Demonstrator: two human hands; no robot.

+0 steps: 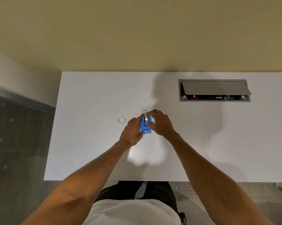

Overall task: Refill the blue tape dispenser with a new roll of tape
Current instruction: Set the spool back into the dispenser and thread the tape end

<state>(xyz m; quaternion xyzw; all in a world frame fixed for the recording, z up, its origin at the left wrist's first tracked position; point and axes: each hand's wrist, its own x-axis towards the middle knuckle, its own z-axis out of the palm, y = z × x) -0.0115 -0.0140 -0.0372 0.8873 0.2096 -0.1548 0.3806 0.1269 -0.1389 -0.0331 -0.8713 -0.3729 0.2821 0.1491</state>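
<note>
blue tape dispenser [146,126] sits near the middle of a white table [91,98], gripped from both sides by a person's bare hands. going left to right: at the far left lies a dark grey speckled floor [15,143] beside a pale wall section, and the table's left edge stands just right of it. on the tabletop, just left of the hands, rests a small clear ring [121,120], apart from the dispenser. the left hand [133,133] is clamped on the dispenser's left flank, thumb at its near end. a roll of tape [147,118] sits in the top of the dispenser, its pale band showing above the blue body. the right hand [160,124] closes over the dispenser's right side, fingertips pinched on the roll at the top. soft shadows of the arms spread across the surface behind and right of the hands. further right, set into the table, is a grey cable box [214,90] with its flap tilted open, dark sockets and a small red light showing inside. a yellowish wall [137,33] runs behind the table's far edge, and grey carpet [218,192] shows below the near edge.
</note>
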